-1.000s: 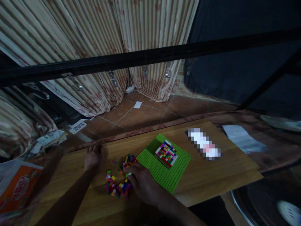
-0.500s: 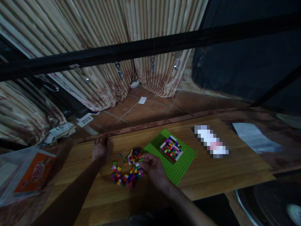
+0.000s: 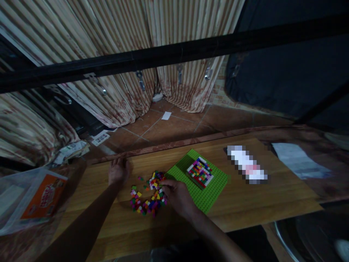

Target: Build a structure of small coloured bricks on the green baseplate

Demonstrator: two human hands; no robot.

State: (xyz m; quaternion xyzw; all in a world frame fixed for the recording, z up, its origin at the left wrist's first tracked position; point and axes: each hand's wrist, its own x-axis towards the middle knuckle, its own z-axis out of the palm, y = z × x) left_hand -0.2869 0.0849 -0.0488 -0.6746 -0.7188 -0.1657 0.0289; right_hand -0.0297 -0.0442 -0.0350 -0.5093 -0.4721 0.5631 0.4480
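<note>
My left hand [image 3: 117, 171] rests on the wooden table [image 3: 256, 200] near its far edge, left of the bricks, its fingers laid out and holding nothing. My right hand [image 3: 177, 194] is at the right side of a spread pile of small colourful toy bricks [image 3: 148, 205], thumb and fingers pinched together among them. Whatever sits between those fingertips is too small and dark to make out. Just beyond that hand lies a green studded baseplate [image 3: 208, 200], partly covered by my wrist. On it stands a block of multicoloured bricks [image 3: 201, 173] with a white border.
A clear plastic box [image 3: 16, 214] with an orange label is at the left, beside the table. A pixelated item [image 3: 247, 163] lies on the table's right part, with a paper sheet [image 3: 300, 160] beyond. A dark metal bar [image 3: 169, 56] crosses in front of striped curtains [image 3: 117, 32].
My right hand has shifted slightly, its fingertips now lower against the brick pile and more closed over it. The left hand stays put on the table. The view has moved a little.
</note>
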